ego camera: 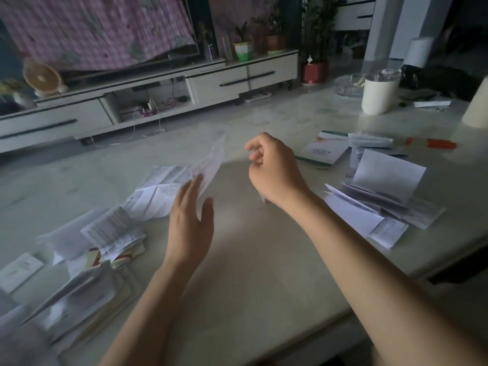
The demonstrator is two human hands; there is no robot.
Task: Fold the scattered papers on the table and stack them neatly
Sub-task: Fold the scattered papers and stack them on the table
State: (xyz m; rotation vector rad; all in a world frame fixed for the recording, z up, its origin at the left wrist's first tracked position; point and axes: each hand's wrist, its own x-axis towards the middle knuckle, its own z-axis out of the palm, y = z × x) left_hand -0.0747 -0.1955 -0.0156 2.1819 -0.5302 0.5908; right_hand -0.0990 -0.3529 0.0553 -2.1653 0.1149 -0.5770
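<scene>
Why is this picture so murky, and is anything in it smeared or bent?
Head view throughout: the room is dim, with a paler patch on the table between the arms; the sheet by the left hand is smeared by motion; the long cabinet behind bows from the wide lens.

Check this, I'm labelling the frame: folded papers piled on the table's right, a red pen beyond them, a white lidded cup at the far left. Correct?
No: the head view shows the white lidded cup at the far right of the table, not the far left. The folded papers are piled on the right, with the red pen beyond them.
</scene>
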